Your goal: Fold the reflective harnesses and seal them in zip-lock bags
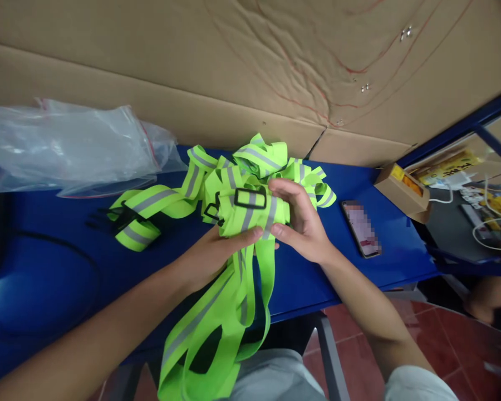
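Note:
A bunched neon-green reflective strap (pixel 254 220) with a grey stripe lies between my two hands, above the blue table's front edge. My left hand (pixel 229 245) grips it from below, its thumb on the front. On the other side my right hand (pixel 303 223) curls around the bundle, thumb and fingers on its edge. A black slider buckle (pixel 250 199) sits on top of the folds. Long loops of strap (pixel 209 345) hang down over my lap. More tangled green straps (pixel 261 156) are heaped just behind, and a strap end with a black buckle (pixel 125 217) lies to the left.
Clear plastic bags (pixel 67 145) are piled at the back left of the blue table (pixel 317 284). A phone (pixel 361 228) and a small cardboard box (pixel 403 192) are on the right. Cardboard (pixel 150 67) walls the back. Part of another person's arm (pixel 492 298) shows at far right.

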The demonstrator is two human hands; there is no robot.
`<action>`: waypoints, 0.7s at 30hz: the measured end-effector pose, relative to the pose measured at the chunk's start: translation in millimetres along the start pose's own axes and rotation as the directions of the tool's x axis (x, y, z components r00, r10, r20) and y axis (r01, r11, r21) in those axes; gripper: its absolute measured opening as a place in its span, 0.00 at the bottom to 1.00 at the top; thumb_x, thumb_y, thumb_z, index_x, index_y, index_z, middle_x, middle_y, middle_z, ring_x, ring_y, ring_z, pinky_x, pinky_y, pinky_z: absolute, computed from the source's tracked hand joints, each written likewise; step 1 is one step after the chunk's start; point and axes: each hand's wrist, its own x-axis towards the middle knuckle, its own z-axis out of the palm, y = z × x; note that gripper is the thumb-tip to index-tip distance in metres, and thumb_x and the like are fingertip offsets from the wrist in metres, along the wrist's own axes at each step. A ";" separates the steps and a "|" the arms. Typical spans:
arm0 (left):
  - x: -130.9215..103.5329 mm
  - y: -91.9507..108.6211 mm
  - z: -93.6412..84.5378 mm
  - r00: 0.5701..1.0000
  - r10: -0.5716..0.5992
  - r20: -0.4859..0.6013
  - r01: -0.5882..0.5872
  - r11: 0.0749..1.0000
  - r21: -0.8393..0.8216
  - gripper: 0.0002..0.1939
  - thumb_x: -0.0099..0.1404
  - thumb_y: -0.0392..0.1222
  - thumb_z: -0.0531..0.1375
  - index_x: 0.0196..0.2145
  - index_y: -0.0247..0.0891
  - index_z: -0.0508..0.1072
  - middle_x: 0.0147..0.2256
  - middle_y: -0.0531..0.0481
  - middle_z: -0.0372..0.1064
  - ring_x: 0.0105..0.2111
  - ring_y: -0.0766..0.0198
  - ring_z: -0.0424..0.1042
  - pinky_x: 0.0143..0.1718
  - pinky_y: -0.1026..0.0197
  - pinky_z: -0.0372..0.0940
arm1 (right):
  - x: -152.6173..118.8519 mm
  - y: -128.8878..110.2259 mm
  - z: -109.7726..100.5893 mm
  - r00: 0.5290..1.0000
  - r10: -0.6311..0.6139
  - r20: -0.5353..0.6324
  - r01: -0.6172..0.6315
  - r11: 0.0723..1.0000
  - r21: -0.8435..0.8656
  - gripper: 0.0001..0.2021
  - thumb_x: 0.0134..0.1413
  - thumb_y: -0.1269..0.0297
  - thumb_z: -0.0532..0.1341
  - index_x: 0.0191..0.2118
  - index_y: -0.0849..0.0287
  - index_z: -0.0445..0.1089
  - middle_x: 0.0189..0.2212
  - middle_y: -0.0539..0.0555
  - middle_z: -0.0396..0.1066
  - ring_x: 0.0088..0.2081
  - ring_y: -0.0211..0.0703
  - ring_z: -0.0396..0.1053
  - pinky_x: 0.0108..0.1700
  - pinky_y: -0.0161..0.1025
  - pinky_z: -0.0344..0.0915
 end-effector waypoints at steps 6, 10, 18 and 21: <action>0.2 -3.5 5.0 0.998 0.039 0.049 -0.039 0.999 0.011 0.20 0.50 0.44 0.80 0.40 0.40 0.84 0.40 0.51 0.84 0.43 0.57 0.81 0.50 0.56 0.72 | -3.6 2.5 3.9 0.987 0.145 0.076 -0.143 0.989 -0.028 0.23 0.61 0.45 0.70 0.54 0.54 0.77 0.47 0.53 0.82 0.46 0.47 0.82 0.49 0.43 0.80; -1.5 0.0 8.1 0.998 -0.052 0.024 0.054 0.993 -0.110 0.22 0.45 0.41 0.82 0.38 0.40 0.83 0.34 0.53 0.82 0.34 0.61 0.79 0.38 0.61 0.72 | -4.6 -5.9 3.0 0.991 -0.133 -0.023 0.122 0.956 -0.268 0.18 0.68 0.54 0.67 0.58 0.54 0.76 0.52 0.56 0.82 0.52 0.48 0.81 0.55 0.44 0.77; 1.9 -11.0 -1.3 0.994 -0.028 0.103 0.037 0.996 -0.082 0.29 0.44 0.32 0.81 0.45 0.37 0.82 0.37 0.53 0.82 0.40 0.61 0.78 0.46 0.61 0.71 | -9.7 3.8 4.1 0.878 -0.454 0.151 0.445 0.658 -0.608 0.22 0.74 0.67 0.58 0.68 0.45 0.68 0.57 0.51 0.80 0.60 0.46 0.77 0.60 0.47 0.73; -0.8 -4.9 -2.3 0.993 -0.014 0.114 0.027 0.993 -0.113 0.41 0.42 0.35 0.82 0.55 0.42 0.79 0.43 0.51 0.83 0.45 0.56 0.80 0.48 0.58 0.72 | -7.4 2.3 3.2 0.886 -0.436 0.160 0.437 0.669 -0.601 0.22 0.73 0.70 0.59 0.67 0.46 0.69 0.59 0.51 0.78 0.62 0.45 0.75 0.62 0.47 0.72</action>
